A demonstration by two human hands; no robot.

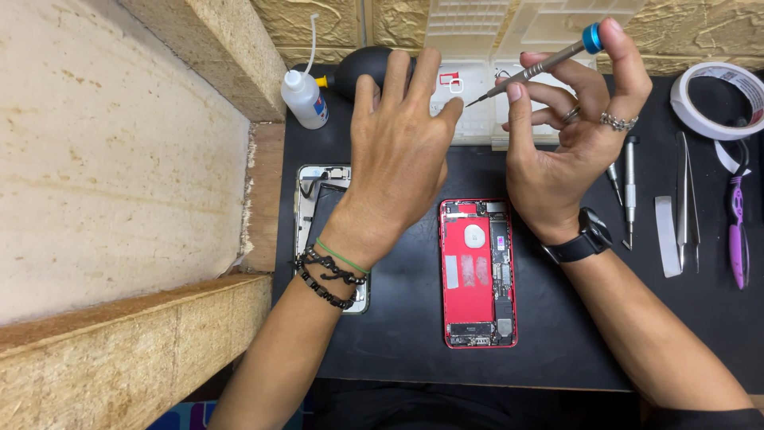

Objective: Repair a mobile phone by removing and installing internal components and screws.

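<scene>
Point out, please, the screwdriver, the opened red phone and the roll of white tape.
screwdriver (535,69): head view, on its grey shaft, held in the right hand.
opened red phone (466,299): head view, on its red inner plate.
roll of white tape (691,111): head view, on its outer band.

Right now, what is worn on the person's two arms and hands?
Both arms are bare, with no sleeves in view. The left wrist carries dark beaded bracelets and a thin green band. The right wrist wears a black watch on a black strap. The right hand has two silver rings, one of them chain-like.
</scene>
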